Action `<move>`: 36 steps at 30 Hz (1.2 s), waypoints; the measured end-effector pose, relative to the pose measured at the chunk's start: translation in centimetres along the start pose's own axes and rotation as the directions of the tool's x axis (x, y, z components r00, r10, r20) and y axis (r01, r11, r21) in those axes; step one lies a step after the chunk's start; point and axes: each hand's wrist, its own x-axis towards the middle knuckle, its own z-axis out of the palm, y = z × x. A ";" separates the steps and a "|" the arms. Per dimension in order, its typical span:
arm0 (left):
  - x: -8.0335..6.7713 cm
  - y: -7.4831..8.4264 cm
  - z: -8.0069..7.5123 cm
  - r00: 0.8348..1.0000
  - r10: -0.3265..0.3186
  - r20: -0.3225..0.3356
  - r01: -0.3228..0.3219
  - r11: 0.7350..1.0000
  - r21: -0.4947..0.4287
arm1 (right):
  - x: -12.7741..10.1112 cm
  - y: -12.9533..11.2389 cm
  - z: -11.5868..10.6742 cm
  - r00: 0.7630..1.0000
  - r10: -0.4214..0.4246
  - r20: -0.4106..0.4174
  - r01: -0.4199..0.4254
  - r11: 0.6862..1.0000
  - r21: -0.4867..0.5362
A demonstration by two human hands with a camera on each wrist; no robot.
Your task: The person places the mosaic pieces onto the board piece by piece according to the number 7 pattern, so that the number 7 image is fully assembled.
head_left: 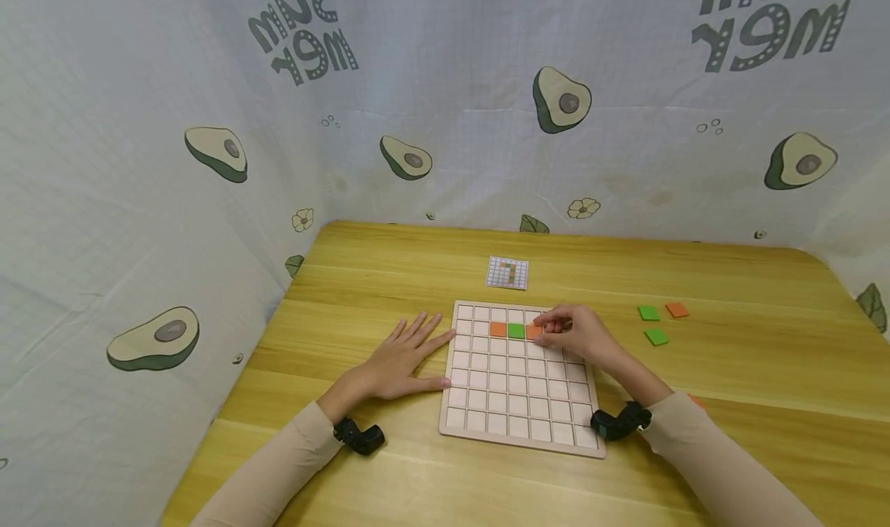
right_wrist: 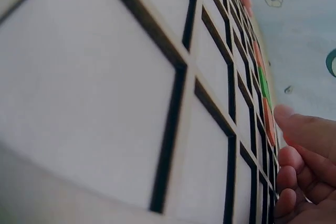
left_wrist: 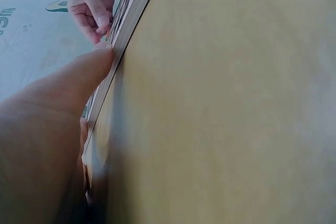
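Left hand [head_left: 402, 361]: flat, fingers straight, bracing board [head_left: 518, 426] edge. Right hand [head_left: 580, 335]: fingertips pinching orange tile [head_left: 533, 331] beside green tile [head_left: 516, 331]. Seating advice: keep tile level, square in cell, board steady.

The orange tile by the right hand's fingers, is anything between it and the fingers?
Nothing visible. The right hand has its fingertips right at the orange tile, which lies in the grid board beside a green tile. The left hand rests flat on the table, touching the board's left edge.
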 end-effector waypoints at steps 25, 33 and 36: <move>-0.1 0.2 0.0 1.000 -0.005 -0.001 0.005 1.000 -0.018 | -3.5 1.0 -6.6 0.987 -0.119 -0.104 0.120 0.993 0.002; -0.1 0.2 0.0 1.000 -0.001 -0.007 0.001 1.000 -0.020 | -4.9 2.7 -9.2 0.990 -0.048 -0.131 0.047 0.999 -0.009; 0.0 0.2 0.0 1.000 0.001 -0.006 -0.001 1.000 -0.019 | -5.5 3.7 -10.2 0.991 -0.027 -0.131 0.025 1.000 -0.010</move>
